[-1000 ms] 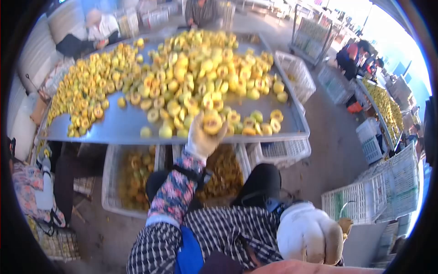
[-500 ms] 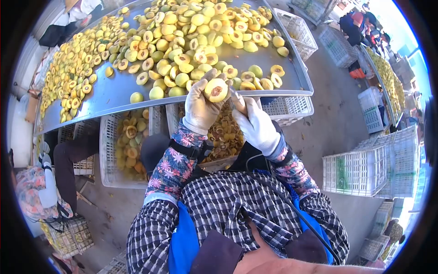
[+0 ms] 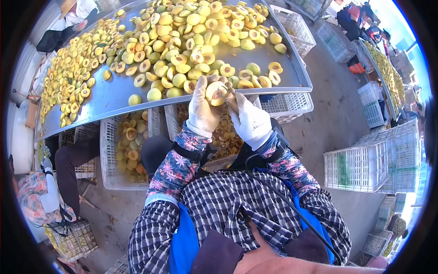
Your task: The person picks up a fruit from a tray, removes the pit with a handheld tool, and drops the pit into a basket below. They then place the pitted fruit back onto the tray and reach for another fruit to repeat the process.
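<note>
My left hand [image 3: 203,107], in a white glove with a stained palm, is closed around a peach half [image 3: 216,93]. The yellow cut face points up, with a brown hollow in its middle. At the fruit's right edge is my right hand [image 3: 251,119], in a white glove, its fingers wrapped around a small tool [image 3: 231,95] with a brownish handle. The tool's tip meets the cut face, and the fingers hide most of it. Both hands are just over the front edge of a metal table [image 3: 109,108] strewn with halved yellow peaches [image 3: 182,59].
Below the table stand a crate of peach halves [image 3: 130,146] and another with brownish scraps [image 3: 223,137]. White plastic crates [image 3: 356,166] are stacked on the floor to the right. A person in a floral top [image 3: 39,196] sits at the left. Farther right is another fruit-covered table [image 3: 385,75].
My right hand has moved left and turned inward, bringing the tool against the peach half. My left hand still holds the fruit in nearly the same spot.
</note>
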Available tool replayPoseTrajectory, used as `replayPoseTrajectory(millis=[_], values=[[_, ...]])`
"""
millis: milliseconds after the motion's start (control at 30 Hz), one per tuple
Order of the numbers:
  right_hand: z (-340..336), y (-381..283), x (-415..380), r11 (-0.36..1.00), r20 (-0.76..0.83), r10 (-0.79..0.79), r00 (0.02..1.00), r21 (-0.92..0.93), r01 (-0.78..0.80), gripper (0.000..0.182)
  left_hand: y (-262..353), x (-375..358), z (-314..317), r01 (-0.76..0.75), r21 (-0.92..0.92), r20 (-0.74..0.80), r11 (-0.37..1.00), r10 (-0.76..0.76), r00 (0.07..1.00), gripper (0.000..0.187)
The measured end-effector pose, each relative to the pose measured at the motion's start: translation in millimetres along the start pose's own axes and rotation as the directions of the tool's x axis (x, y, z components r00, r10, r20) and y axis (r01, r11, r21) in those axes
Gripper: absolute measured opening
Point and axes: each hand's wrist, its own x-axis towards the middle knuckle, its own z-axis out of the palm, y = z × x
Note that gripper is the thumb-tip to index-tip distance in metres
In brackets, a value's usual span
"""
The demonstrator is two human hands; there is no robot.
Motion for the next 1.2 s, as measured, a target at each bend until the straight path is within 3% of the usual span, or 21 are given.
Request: replayPoseTrajectory(millis=[133,300,400,533,600,700,733,767,833,867,933,967,1033,1200], values=[[6,-3,-4,0.999,0.044,-0.018,0.999,-0.026,0.020,0.040,-2,-1,1,0.018,0.014,-0.074,1.000,-0.017,0.997,0.038],[9,-14,-14,0.988,0.241,0.091,0.966,0.097,-0.117,0.037,-15,-7,7,-0.147,0.041,-0.203,0.988,0.152,0.967,0.032],[0,-13,-10,0.990,0.303,0.067,0.951,0.099,-0.101,0.037,-18,-9,3,-0.198,0.187,-0.118,0.962,0.222,0.968,0.034],[2,-7,-14,0.976,0.331,0.069,0.941,0.172,-0.132,0.035,-8,-9,-3,-0.105,0.336,-0.080,0.936,0.139,0.987,0.033],[9,3,-17,0.860,0.328,-0.006,0.945,0.484,-0.162,0.040,-3,-9,-3,-0.014,0.298,-0.023,0.954,0.022,0.999,0.032],[23,20,-21,0.811,0.373,-0.118,0.921,0.571,-0.127,0.042,0,-10,0,-0.021,0.439,-0.027,0.898,0.037,0.999,0.032],[7,8,-12,0.740,0.516,0.025,0.856,0.567,-0.363,0.045,-2,-7,-2,-0.049,0.423,0.017,0.905,0.046,0.999,0.033],[2,5,-9,0.738,0.517,0.027,0.855,0.567,-0.366,0.045,-3,-8,-4,-0.046,0.424,0.014,0.905,0.044,0.999,0.033],[-1,2,-6,0.470,0.661,0.045,0.749,0.647,-0.600,0.042,-5,-10,-3,-0.114,0.415,0.005,0.903,0.123,0.992,0.032],[5,4,-9,0.470,0.659,0.047,0.751,0.649,-0.599,0.042,-6,-9,-2,-0.113,0.416,0.008,0.902,0.121,0.993,0.032],[19,4,-17,0.566,0.425,-0.003,0.905,0.747,-0.349,0.042,-8,-10,-2,-0.073,0.379,-0.079,0.923,0.110,0.991,0.032],[21,9,-20,0.566,0.428,-0.003,0.904,0.746,-0.351,0.042,-7,-10,-1,-0.071,0.377,-0.082,0.923,0.110,0.991,0.032],[10,9,-14,0.875,0.433,0.009,0.901,0.433,-0.217,0.042,-1,-7,2,0.039,0.468,-0.170,0.883,0.047,0.984,0.031],[17,12,-24,0.927,0.456,0.040,0.889,0.316,-0.203,0.044,-4,-7,-3,0.046,0.550,-0.141,0.834,0.039,0.989,0.033]])
